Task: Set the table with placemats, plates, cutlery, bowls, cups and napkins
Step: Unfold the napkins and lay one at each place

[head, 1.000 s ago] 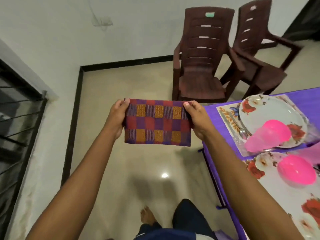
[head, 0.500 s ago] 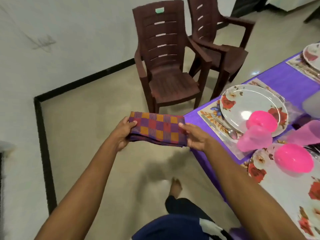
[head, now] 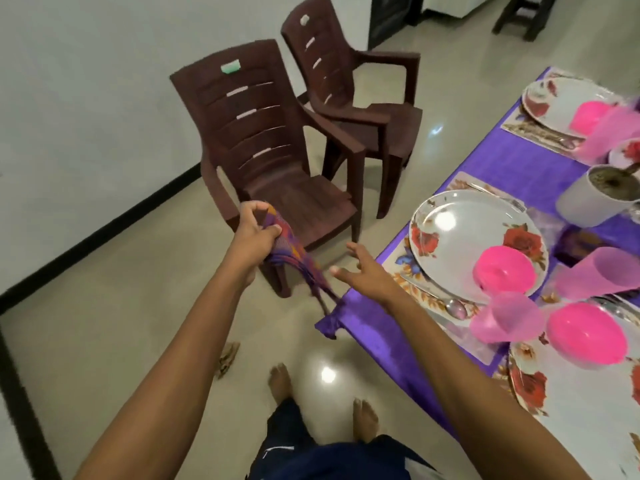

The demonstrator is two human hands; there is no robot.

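Note:
My left hand [head: 254,232] grips a folded checked napkin [head: 296,256] in purple, orange and red; it hangs down from my fingers in front of the chair, left of the table corner. My right hand [head: 365,273] hovers with fingers spread and holds nothing, just above the corner of the purple tablecloth [head: 367,318]. Beside it a floral plate [head: 460,230] with an upturned pink bowl [head: 504,270] lies on a floral placemat [head: 412,284], with a spoon [head: 453,308] along its near edge. A pink cup [head: 507,318] lies nearby.
Two brown plastic chairs [head: 273,168] stand on the tiled floor left of the table. Further settings with a second pink bowl [head: 585,334], a lilac cup [head: 599,275] and a far plate [head: 557,97] fill the table. A grey pot [head: 595,199] stands mid-table. My bare feet [head: 282,382] are below.
My right hand has let go of the napkin and opened near the table corner. The napkin, earlier stretched between both hands, now hangs from my left hand alone. The view swung right.

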